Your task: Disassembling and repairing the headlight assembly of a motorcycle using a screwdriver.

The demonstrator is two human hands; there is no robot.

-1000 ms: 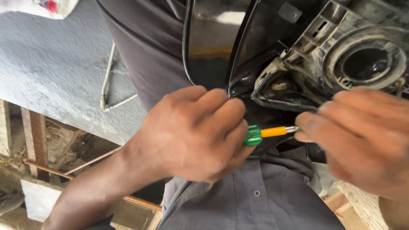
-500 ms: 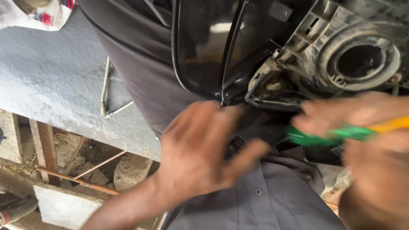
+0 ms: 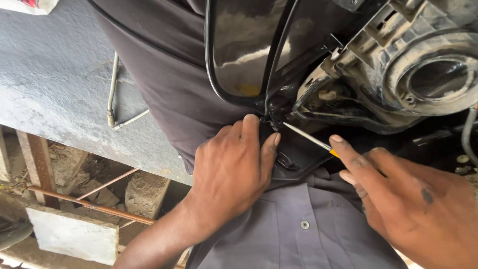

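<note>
Closed around a screwdriver (image 3: 312, 140), the right hand (image 3: 403, 209) grips it low in the frame, index finger stretched along the tool toward the tip; only the bare metal shaft and a sliver of orange handle show, the rest buried in the palm. Its tip meets a seam on a black housing (image 3: 318, 55), right beside the left hand's (image 3: 231, 172) fingertips, though the exact spot it touches is too dark to make out. That left hand lies palm-down with fingers together, pressing the lower edge of the black panel; whether anything is pinched under the fingers cannot be told. Part of the housing runs off the top and right edges, where a grey moulded part with a round opening (image 3: 433, 74) sits. A glossy dark lens (image 3: 239, 55) sits left of the seam. Below, a grey shirt (image 3: 298, 229) fills the lap, hiding whatever supports the piece. Off left, a bent metal rod (image 3: 113, 89) lies on a concrete slab (image 3: 55, 89).
</note>
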